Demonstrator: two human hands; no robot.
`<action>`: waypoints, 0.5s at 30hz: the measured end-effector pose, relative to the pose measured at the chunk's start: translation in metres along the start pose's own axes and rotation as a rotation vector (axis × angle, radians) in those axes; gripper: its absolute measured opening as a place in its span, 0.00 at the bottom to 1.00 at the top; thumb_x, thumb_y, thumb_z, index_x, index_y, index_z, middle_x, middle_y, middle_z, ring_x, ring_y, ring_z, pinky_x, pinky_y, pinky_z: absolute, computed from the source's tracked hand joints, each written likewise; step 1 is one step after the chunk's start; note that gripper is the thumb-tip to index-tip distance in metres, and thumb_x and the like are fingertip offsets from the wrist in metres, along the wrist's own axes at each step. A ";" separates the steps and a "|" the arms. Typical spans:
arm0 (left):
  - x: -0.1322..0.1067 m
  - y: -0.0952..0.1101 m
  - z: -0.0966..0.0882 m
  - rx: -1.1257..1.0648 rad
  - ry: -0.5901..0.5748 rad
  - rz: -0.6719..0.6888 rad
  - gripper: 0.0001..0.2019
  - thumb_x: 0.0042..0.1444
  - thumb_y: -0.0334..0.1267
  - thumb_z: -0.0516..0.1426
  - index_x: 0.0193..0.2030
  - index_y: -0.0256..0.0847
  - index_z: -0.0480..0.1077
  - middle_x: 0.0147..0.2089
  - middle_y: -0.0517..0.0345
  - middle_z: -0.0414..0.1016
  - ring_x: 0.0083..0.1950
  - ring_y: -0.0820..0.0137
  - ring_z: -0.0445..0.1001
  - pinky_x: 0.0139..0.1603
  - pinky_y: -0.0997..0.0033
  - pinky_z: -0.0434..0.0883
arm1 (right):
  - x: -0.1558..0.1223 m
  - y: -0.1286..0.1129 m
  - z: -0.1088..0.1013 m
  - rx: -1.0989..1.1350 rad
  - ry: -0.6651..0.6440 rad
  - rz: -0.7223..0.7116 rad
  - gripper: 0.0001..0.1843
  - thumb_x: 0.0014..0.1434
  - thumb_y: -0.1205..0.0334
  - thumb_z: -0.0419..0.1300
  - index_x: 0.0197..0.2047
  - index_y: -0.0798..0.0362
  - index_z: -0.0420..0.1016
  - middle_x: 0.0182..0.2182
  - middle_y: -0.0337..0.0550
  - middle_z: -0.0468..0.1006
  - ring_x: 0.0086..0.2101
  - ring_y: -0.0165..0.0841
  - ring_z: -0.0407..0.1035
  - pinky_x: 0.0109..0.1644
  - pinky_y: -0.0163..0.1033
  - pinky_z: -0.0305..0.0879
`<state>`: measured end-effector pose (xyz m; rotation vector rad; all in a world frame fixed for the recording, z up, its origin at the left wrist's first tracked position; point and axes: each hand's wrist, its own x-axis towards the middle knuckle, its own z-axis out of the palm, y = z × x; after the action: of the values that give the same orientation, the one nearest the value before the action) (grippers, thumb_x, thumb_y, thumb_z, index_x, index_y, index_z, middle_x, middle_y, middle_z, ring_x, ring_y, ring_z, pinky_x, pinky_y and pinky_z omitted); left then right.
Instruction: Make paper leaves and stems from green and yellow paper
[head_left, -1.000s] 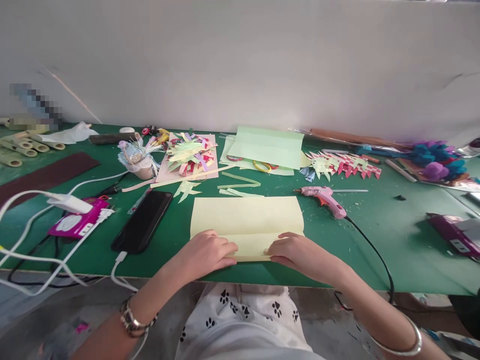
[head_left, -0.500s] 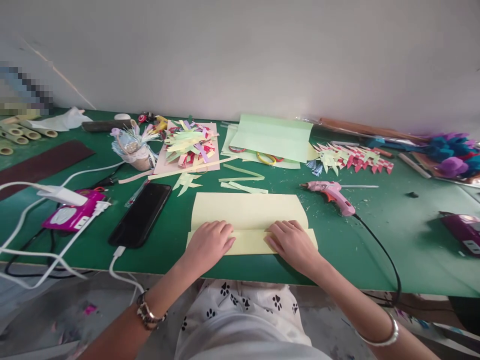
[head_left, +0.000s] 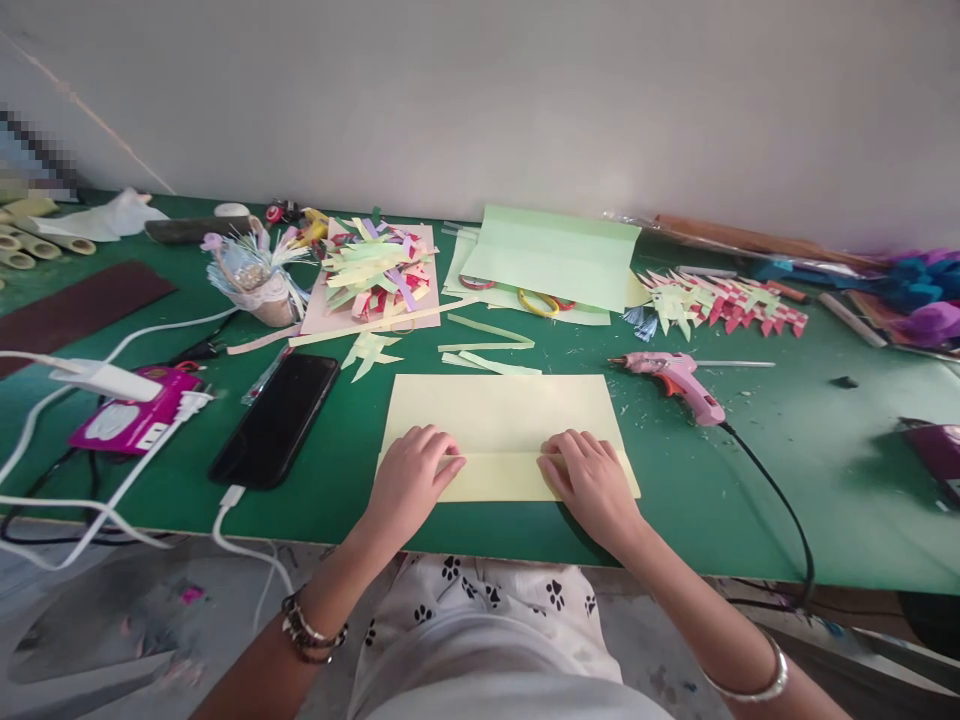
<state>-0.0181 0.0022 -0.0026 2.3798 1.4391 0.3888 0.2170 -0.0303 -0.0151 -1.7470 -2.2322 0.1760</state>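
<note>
The pale yellow paper (head_left: 501,415) lies on the green table (head_left: 675,545), directly in front of the person, its long side running left to right. Its far part is smooth and flat; along a straight crease a narrower band lies on the near side, its corners showing past each hand. The left hand (head_left: 412,475) rests on the paper's left part, fingers curled together, thumb slightly apart, tips at the crease. The right hand (head_left: 592,480) mirrors it on the right part. Whether either one pinches the paper, I cannot tell.

To the left, green surface shows between the paper and the phone (head_left: 276,422). The near edge of the paper stops short of the table's front edge, leaving a green margin. To the right, a wider stretch of table reaches to the glue gun's cord (head_left: 772,490).

Farther out on the left, white cables meet a purple power box (head_left: 135,410), and the phone's own cable drops over the front edge. Behind the phone, a pile of strips (head_left: 379,265) lies on a pink sheet. Loose strips (head_left: 491,362) sit just beyond the paper's far edge, with a green sheet (head_left: 559,255) behind them. The pink glue gun (head_left: 675,380) lies right of the paper, near its far corner.
</note>
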 end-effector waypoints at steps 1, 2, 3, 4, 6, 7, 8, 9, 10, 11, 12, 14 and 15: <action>0.000 -0.001 0.001 -0.005 0.007 -0.003 0.06 0.59 0.38 0.50 0.32 0.41 0.62 0.34 0.58 0.68 0.37 0.67 0.66 0.35 0.68 0.62 | 0.000 0.000 0.001 -0.007 0.015 0.007 0.06 0.61 0.63 0.48 0.33 0.52 0.62 0.31 0.40 0.73 0.31 0.33 0.64 0.37 0.38 0.51; 0.000 -0.001 0.001 -0.011 0.014 -0.004 0.06 0.59 0.38 0.50 0.32 0.41 0.62 0.34 0.58 0.68 0.38 0.67 0.67 0.35 0.68 0.62 | 0.000 0.000 0.001 -0.010 0.025 0.011 0.06 0.61 0.63 0.48 0.32 0.52 0.62 0.30 0.39 0.73 0.31 0.33 0.64 0.38 0.38 0.51; -0.001 -0.002 0.002 -0.016 0.020 -0.004 0.06 0.59 0.38 0.50 0.32 0.41 0.62 0.34 0.58 0.68 0.38 0.67 0.67 0.36 0.68 0.63 | 0.000 0.000 0.001 -0.012 0.030 0.015 0.06 0.61 0.64 0.49 0.32 0.52 0.62 0.30 0.38 0.73 0.31 0.32 0.64 0.38 0.39 0.51; -0.001 -0.002 0.002 -0.021 0.027 -0.003 0.06 0.59 0.38 0.50 0.32 0.41 0.62 0.34 0.58 0.68 0.38 0.67 0.67 0.36 0.68 0.63 | 0.001 0.000 0.001 -0.013 0.032 0.019 0.06 0.61 0.64 0.49 0.32 0.52 0.62 0.29 0.38 0.73 0.31 0.32 0.64 0.38 0.38 0.50; -0.002 -0.001 0.002 -0.030 0.038 -0.008 0.05 0.59 0.38 0.50 0.33 0.42 0.62 0.34 0.58 0.68 0.37 0.67 0.67 0.36 0.68 0.63 | 0.002 0.000 0.000 -0.012 0.031 0.029 0.06 0.61 0.64 0.49 0.31 0.52 0.62 0.29 0.36 0.73 0.30 0.31 0.64 0.38 0.38 0.50; -0.002 -0.001 0.002 -0.032 0.042 -0.015 0.05 0.59 0.38 0.50 0.33 0.42 0.63 0.35 0.58 0.68 0.38 0.67 0.67 0.36 0.68 0.63 | 0.003 0.000 -0.001 -0.008 0.027 0.031 0.07 0.61 0.64 0.49 0.31 0.52 0.62 0.28 0.36 0.73 0.30 0.31 0.64 0.38 0.38 0.49; -0.002 -0.001 0.002 -0.035 0.045 -0.022 0.05 0.59 0.37 0.50 0.33 0.42 0.63 0.35 0.58 0.68 0.38 0.67 0.67 0.36 0.68 0.63 | 0.004 0.001 -0.001 -0.004 0.021 0.033 0.07 0.61 0.64 0.48 0.31 0.52 0.62 0.28 0.36 0.74 0.30 0.30 0.64 0.37 0.38 0.49; -0.002 -0.001 0.002 -0.038 0.048 -0.027 0.05 0.59 0.37 0.50 0.33 0.41 0.63 0.35 0.58 0.68 0.38 0.67 0.67 0.36 0.68 0.64 | 0.004 0.001 -0.001 0.001 0.014 0.036 0.07 0.62 0.64 0.48 0.31 0.52 0.62 0.28 0.36 0.74 0.30 0.30 0.64 0.37 0.38 0.49; -0.002 -0.001 0.002 -0.043 0.049 -0.030 0.05 0.59 0.37 0.50 0.33 0.41 0.63 0.35 0.58 0.68 0.38 0.68 0.67 0.36 0.68 0.64 | 0.005 0.001 0.000 0.005 0.006 0.041 0.08 0.62 0.64 0.48 0.31 0.52 0.62 0.28 0.36 0.74 0.30 0.30 0.64 0.37 0.38 0.49; -0.002 -0.001 0.001 -0.047 0.049 -0.032 0.05 0.59 0.36 0.50 0.33 0.41 0.63 0.35 0.58 0.68 0.38 0.68 0.67 0.37 0.68 0.64 | 0.005 0.002 0.000 0.007 0.000 0.046 0.08 0.62 0.64 0.48 0.31 0.52 0.62 0.28 0.35 0.74 0.30 0.30 0.64 0.37 0.37 0.48; -0.002 -0.002 0.001 -0.050 0.048 -0.030 0.05 0.59 0.36 0.50 0.33 0.41 0.63 0.35 0.58 0.68 0.38 0.68 0.67 0.37 0.68 0.64 | 0.005 0.002 0.001 0.007 -0.003 0.052 0.08 0.62 0.64 0.48 0.31 0.52 0.62 0.28 0.35 0.74 0.30 0.30 0.64 0.37 0.37 0.48; -0.001 -0.003 0.001 -0.031 0.054 -0.015 0.06 0.59 0.36 0.49 0.33 0.41 0.64 0.35 0.57 0.68 0.38 0.68 0.67 0.36 0.69 0.65 | 0.004 0.002 0.002 0.004 0.001 0.059 0.07 0.61 0.64 0.48 0.31 0.51 0.62 0.28 0.35 0.74 0.30 0.30 0.63 0.37 0.37 0.48; -0.001 -0.003 0.001 0.001 0.071 -0.002 0.06 0.60 0.35 0.49 0.34 0.41 0.65 0.35 0.57 0.69 0.38 0.68 0.67 0.36 0.68 0.65 | 0.004 0.002 0.003 0.003 0.007 0.060 0.07 0.61 0.64 0.48 0.31 0.51 0.62 0.28 0.35 0.74 0.30 0.30 0.63 0.37 0.37 0.48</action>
<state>-0.0207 0.0022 -0.0048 2.3873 1.4731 0.4771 0.2169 -0.0257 -0.0176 -1.8110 -2.1750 0.1854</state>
